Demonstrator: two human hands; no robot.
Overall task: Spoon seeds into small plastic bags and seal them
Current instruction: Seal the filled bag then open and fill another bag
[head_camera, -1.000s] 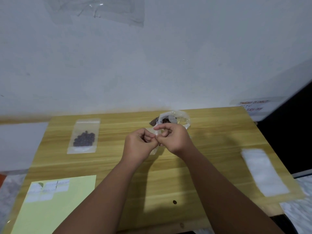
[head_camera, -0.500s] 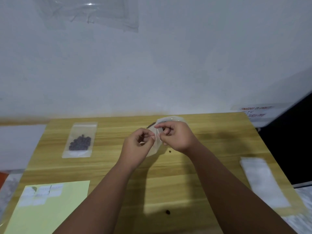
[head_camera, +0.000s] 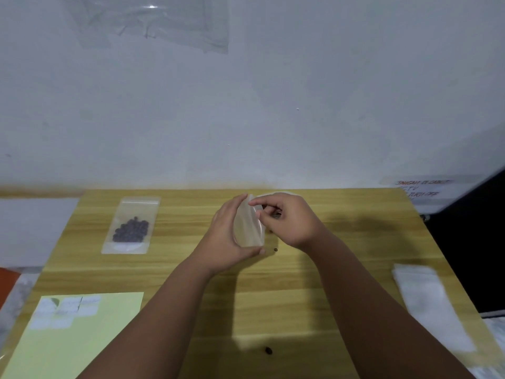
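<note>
When read from the left, showed a yellow sheet [head_camera: 82, 346] with pale labels [head_camera: 64, 310] at the near corner of the table [head_camera: 355, 242], cut off by the frame. Farther back, found a filled bag [head_camera: 130, 209] lying flat, dark seeds [head_camera: 131, 231] inside, well apart from the hands; looked sealed, though could not vouch for the strip. Midway, saw an empty bag [head_camera: 250, 225] held upright: cradled by the left hand [head_camera: 226, 239], fingers nearly straight along its left side and thumb hooked under the lower edge; pinched at the top lip between thumb and forefinger of the right hand [head_camera: 287, 222]. Judged the step as opening the mouth ahead of filling. Next would call for parting the lip wide, propping it with the left hand alone, and freeing the right for a spoon. Spotted no spoon anywhere. Noted stray seeds [head_camera: 275, 249] on the wood, one just beside the bag's lower corner, another near the front edge. Glimpsed only a pale rim [head_camera: 273, 193] behind the hands, perhaps the seed supply; could not tell. Farther right, made out a pile [head_camera: 429, 305] of spare bags, blurred and partly cut off, and an unreadable sign [head_camera: 420, 187] beyond the far corner.
</note>
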